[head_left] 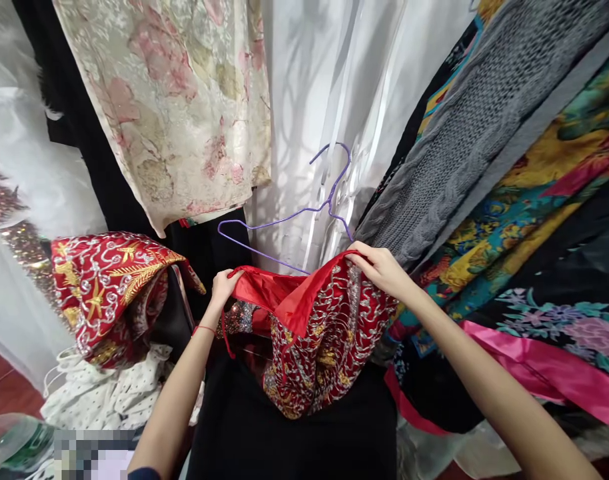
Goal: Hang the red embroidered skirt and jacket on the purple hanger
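While its top edge gapes to show plain lining, the red embroidered garment is held up over a black surface; whether it touches is unclear. The left hand and the right hand, well apart, are each clamped on that edge. If either pinch slackens, the garment's likely weight could drag that side down. A loose red tie near the left hand might tangle. Behind, a purple hanger tilts, partly hidden, and could snag the cloth. Grey knitwear hangs beyond the right hand.
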`<state>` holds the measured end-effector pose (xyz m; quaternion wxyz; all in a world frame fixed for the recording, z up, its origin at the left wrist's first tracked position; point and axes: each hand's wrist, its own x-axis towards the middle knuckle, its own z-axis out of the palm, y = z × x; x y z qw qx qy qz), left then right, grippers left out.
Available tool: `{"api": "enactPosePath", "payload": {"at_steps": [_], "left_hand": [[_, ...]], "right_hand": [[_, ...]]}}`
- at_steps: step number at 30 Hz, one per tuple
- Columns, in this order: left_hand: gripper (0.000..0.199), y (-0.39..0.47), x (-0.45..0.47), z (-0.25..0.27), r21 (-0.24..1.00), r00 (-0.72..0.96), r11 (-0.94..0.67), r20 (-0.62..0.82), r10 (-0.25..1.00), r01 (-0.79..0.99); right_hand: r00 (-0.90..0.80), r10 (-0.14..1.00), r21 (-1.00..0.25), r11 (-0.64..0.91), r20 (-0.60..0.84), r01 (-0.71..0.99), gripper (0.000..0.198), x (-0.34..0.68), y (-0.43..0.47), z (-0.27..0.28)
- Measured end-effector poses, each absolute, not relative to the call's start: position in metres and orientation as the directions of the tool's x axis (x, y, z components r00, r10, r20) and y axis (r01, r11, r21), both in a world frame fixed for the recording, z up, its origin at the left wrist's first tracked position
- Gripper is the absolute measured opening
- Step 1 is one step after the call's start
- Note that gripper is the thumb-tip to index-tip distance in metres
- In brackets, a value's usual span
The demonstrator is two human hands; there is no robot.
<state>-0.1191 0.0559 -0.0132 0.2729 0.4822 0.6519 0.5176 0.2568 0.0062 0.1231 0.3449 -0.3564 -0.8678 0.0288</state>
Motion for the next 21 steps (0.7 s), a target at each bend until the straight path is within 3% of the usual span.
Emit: {"api": "enactPosePath", "payload": {"at_steps": [4,9,12,15,18,21], "left_hand": [[0.036,0.064,-0.117,0.007,0.968,-0.472,-0.037,0.153,0.868,0.246],[0.028,0.077,-0.115,0.056,0.983,-0.499,-0.184,0.163,0.851,0.007],[0.021,0.080,-0.120,0.088,0.967,-0.522,-0.243,0.169,0.836,-0.076],[0.021,0.064,-0.117,0.112,0.921,-0.579,-0.380,0.357,0.733,0.087],[0.033,0.025,-0.091,0.124,0.802,-0.517,-0.505,0.595,0.616,0.320],[0.035,-0.024,-0.052,0.132,0.816,-0.395,-0.564,0.563,0.726,0.126]], "right_hand": [[-0.523,0.640,-0.202,0.720,0.562,0.664,0.027,0.265,0.008,0.115],[-0.552,0.559,-0.010,0.708,0.619,0.706,0.034,0.279,0.011,0.112],[-0.572,0.542,0.010,0.720,0.616,0.694,0.035,0.282,0.009,0.113],[-0.574,0.527,0.018,0.726,0.627,0.687,0.034,0.280,0.007,0.111],[-0.549,0.517,0.053,0.695,0.656,0.717,0.031,0.278,0.006,0.107],[-0.483,0.477,0.090,0.637,0.735,0.766,0.027,0.280,0.005,0.105]]}}
